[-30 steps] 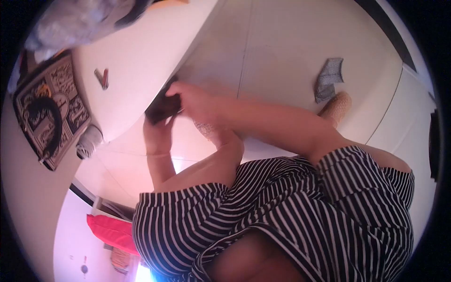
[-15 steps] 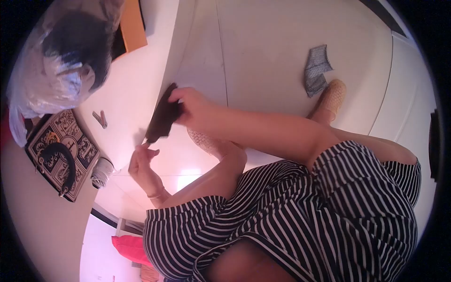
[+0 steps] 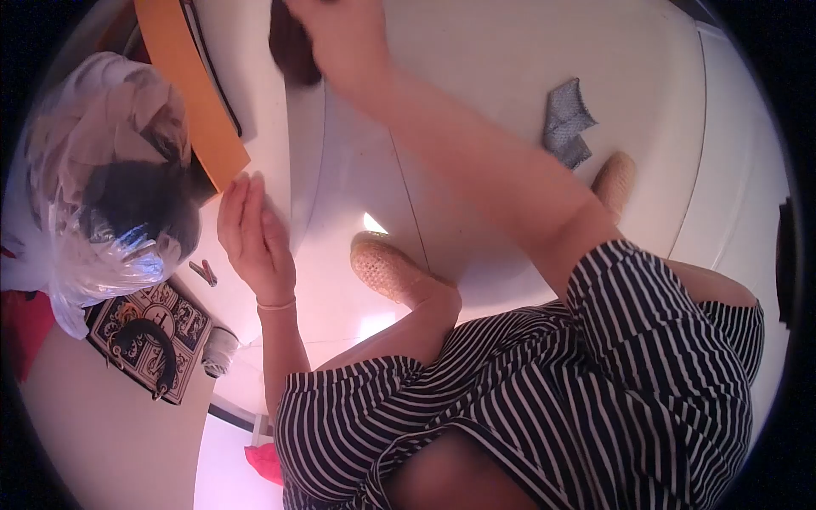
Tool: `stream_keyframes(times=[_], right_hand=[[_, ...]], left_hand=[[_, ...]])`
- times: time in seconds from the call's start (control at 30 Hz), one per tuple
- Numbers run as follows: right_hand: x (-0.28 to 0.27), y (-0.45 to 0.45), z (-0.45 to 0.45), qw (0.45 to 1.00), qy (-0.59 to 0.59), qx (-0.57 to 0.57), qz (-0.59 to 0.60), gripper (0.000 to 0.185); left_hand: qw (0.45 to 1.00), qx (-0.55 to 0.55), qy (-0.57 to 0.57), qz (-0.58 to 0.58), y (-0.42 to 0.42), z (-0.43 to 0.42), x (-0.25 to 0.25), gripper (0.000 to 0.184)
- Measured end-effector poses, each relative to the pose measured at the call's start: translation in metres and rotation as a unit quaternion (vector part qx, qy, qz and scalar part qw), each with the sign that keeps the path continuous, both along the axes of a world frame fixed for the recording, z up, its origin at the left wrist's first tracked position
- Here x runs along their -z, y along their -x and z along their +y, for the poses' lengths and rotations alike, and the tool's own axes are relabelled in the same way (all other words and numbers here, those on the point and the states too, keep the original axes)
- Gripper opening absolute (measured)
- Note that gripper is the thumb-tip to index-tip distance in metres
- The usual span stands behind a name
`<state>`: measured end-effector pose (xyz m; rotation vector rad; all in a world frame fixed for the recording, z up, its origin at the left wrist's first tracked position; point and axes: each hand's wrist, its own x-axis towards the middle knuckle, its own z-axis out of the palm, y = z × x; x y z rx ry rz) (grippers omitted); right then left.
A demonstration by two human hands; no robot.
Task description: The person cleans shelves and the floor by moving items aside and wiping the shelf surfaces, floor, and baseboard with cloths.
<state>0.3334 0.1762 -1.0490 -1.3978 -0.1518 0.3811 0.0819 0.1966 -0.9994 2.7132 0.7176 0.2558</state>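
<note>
My right hand [image 3: 344,42] is near the top edge, slightly blurred, with its fingers closed on a dark brown, soft-looking thing [image 3: 293,47]; its kind cannot be made out. My left hand [image 3: 257,242], a thin band at its wrist, has its fingers stretched out and holds nothing. Its fingertips are at the lower corner of an orange panel [image 3: 200,110], seemingly touching it. Beside that hand is a clear plastic bag [image 3: 93,246] with pale and black contents.
A patterned black-and-cream bag [image 3: 183,327] with a dark handle, a roll of pale cord [image 3: 221,351] and a small clip-like item [image 3: 204,272] are on the white surface. Grey mesh-like pieces [image 3: 568,115] lie on the floor near my woven shoes [image 3: 382,265].
My right hand has moved up with the dark thing, away from my left hand. My left hand has risen to the orange panel, its fingers now straightened. The view has shifted.
</note>
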Motion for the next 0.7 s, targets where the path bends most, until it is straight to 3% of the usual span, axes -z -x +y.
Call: stream_keyframes(times=[0.03, 0.07, 0.13, 0.2, 0.23, 0.27, 0.33, 0.43, 0.53, 0.57, 0.63, 0.7], right_hand=[[-0.002, -0.016, 0.014, 0.995, -0.069, 0.049, 0.044, 0.027], [0.001, -0.028, 0.023, 0.994, -0.083, 0.062, 0.041, 0.036], [0.008, -0.026, 0.036, 0.996, -0.037, 0.060, 0.060, 0.038], [0.010, 0.012, 0.032, 0.970, 0.119, 0.129, -0.170, 0.036], [-0.014, 0.029, 0.003, 0.987, 0.086, 0.041, -0.129, 0.056], [-0.004, 0.053, -0.010, 0.983, 0.141, -0.010, -0.118, 0.068], [-0.002, 0.100, -0.052, 0.968, 0.170, -0.074, -0.171, 0.076], [-0.014, 0.131, -0.097, 0.936, 0.125, -0.254, -0.209, 0.040], [-0.011, 0.120, -0.080, 0.954, 0.111, -0.254, -0.111, 0.035], [-0.010, 0.105, -0.073, 0.944, 0.109, -0.217, -0.224, 0.027], [-0.014, 0.087, -0.049, 0.951, 0.186, -0.126, -0.212, 0.025], [-0.014, 0.042, -0.012, 0.967, 0.162, -0.023, -0.197, 0.034]], left_hand=[[1.000, 0.000, -0.004, 0.008, 0.000, -0.001, 0.001, 0.035], [0.999, -0.032, 0.010, -0.024, -0.001, -0.002, 0.001, 0.034], [0.997, -0.061, 0.014, -0.052, -0.003, -0.001, 0.004, 0.034], [0.998, -0.059, -0.019, -0.021, -0.001, 0.000, 0.004, 0.034], [0.998, -0.049, -0.020, -0.033, -0.003, 0.000, 0.004, 0.036], [0.998, -0.045, -0.026, -0.033, -0.006, -0.001, 0.002, 0.036], [0.998, -0.053, -0.021, -0.026, -0.003, -0.001, 0.004, 0.037], [0.998, -0.047, -0.026, -0.029, -0.001, 0.000, 0.006, 0.037], [0.998, -0.039, -0.026, -0.034, -0.003, -0.003, 0.004, 0.036], [0.998, -0.049, -0.026, -0.021, -0.005, -0.004, 0.003, 0.036], [0.998, -0.065, -0.023, -0.008, -0.005, -0.006, 0.002, 0.036], [0.998, -0.052, -0.038, 0.005, -0.007, -0.008, 0.001, 0.036]])
